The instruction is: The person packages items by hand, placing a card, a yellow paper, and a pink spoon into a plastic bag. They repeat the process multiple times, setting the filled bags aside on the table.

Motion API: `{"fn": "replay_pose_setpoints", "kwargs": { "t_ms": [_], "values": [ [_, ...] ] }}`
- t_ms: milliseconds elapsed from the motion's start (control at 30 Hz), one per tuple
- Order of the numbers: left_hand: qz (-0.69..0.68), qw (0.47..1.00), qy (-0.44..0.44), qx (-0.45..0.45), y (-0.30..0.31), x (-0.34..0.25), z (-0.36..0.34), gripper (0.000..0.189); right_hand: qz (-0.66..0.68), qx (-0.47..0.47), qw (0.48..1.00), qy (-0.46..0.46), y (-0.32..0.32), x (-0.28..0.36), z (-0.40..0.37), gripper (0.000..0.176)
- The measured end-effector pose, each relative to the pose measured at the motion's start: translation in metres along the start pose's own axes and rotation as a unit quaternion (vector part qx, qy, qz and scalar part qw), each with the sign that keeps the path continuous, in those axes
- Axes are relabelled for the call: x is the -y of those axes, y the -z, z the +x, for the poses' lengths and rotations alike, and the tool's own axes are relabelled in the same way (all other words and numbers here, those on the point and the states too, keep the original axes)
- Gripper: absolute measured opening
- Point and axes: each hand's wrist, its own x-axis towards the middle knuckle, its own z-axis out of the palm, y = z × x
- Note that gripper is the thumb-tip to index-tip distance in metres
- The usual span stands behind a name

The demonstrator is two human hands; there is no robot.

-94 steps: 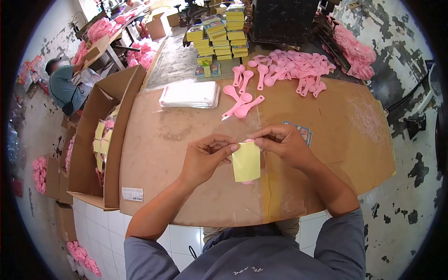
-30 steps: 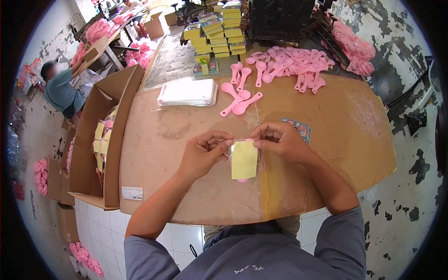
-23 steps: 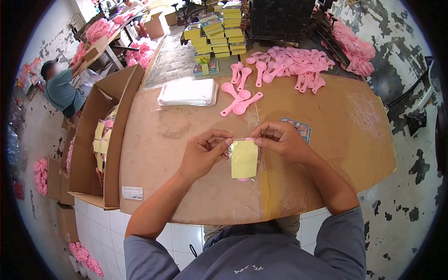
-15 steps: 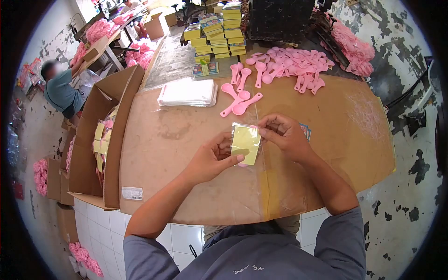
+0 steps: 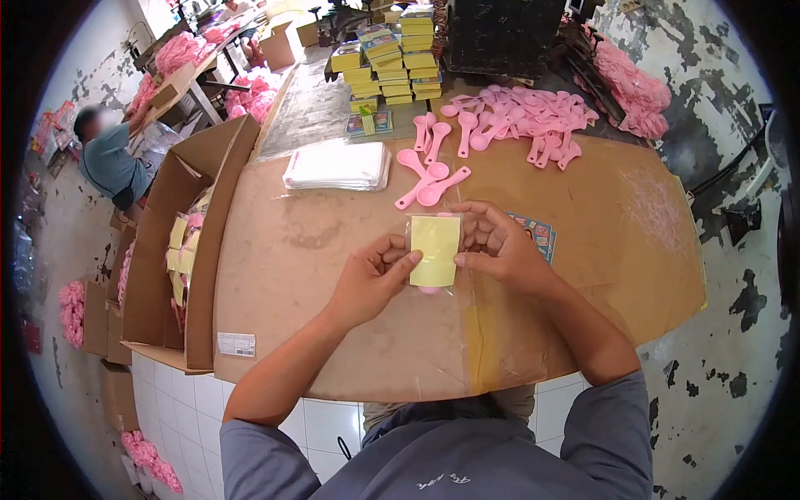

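Your clear packet (image 5: pixel 434 252) is over the middle of the cardboard sheet (image 5: pixel 333 358), its yellow card (image 5: pixel 437 233) covering most of a pink scoop (image 5: pixel 429 290). Your left hand (image 5: pixel 367 279) pinches the left edge, your right hand (image 5: pixel 510 257) the right; pulling them apart could split the thin film. Loosen both and the scoop's weight could drag the packet down. Lowered far right, it could nudge the printed cards (image 5: pixel 543 240).
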Motion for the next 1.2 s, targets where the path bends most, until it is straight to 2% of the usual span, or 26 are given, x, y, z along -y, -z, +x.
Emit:
{"fn": "replay_pose_setpoints", "kwargs": {
  "t_ms": [100,200,267,333,400,500,600,667,700,767,800,967,1067,1200],
  "values": [
    [-0.002,0.999,-0.016,-0.030,0.008,0.000,0.004,0.017,-0.009,-0.013,1.000,0.011,0.003,-0.002,0.000,0.057],
    [0.019,0.985,-0.055,-0.161,0.026,-0.026,0.003,0.019,-0.055,-0.053,0.997,0.011,0.011,-0.006,0.001,0.052],
    [-0.012,0.961,-0.177,-0.211,0.092,-0.014,0.013,0.023,-0.047,-0.047,0.998,-0.006,0.015,-0.004,0.001,0.049],
    [-0.143,0.889,-0.297,-0.319,0.097,-0.062,0.003,0.035,-0.043,-0.042,0.998,-0.015,0.017,-0.003,0.002,0.044],
    [-0.251,0.807,-0.386,-0.369,0.112,-0.093,-0.005,0.047,-0.043,-0.037,0.998,-0.018,0.017,-0.003,0.001,0.039],
    [-0.262,0.806,-0.333,-0.412,0.115,-0.089,-0.003,0.057,-0.075,-0.039,0.996,-0.027,0.020,-0.014,0.002,0.031],
    [-0.077,0.909,-0.297,-0.283,0.130,-0.033,0.017,0.054,-0.252,-0.049,0.966,-0.023,0.015,-0.003,0.000,0.021],
    [0.083,0.930,-0.203,-0.295,0.098,-0.029,0.022,0.043,-0.281,-0.026,0.959,0.001,0.007,-0.005,-0.003,0.020],
    [0.181,0.922,-0.205,-0.276,0.088,-0.028,0.025,0.040,-0.295,-0.015,0.955,0.013,0.004,-0.006,-0.005,0.020],
    [0.371,0.878,-0.200,-0.229,0.075,-0.026,0.029,0.035,-0.406,0.012,0.904,0.133,0.002,-0.021,-0.004,0.018],
    [0.410,0.854,-0.223,-0.229,0.072,-0.028,0.032,0.033,-0.458,0.024,0.868,0.192,0.001,-0.024,-0.003,0.018],
    [0.568,0.734,-0.313,-0.203,0.082,-0.043,0.066,0.026,-0.448,0.027,0.872,0.194,-0.004,-0.021,-0.006,0.015],
    [0.574,0.771,-0.220,-0.168,0.083,-0.060,0.085,0.021,-0.445,0.024,0.871,0.206,-0.002,-0.024,-0.006,0.014],
    [0.610,0.767,-0.176,-0.091,0.092,-0.076,0.106,0.021,-0.441,0.024,0.871,0.214,0.000,-0.027,-0.006,0.014]
  ]
}}
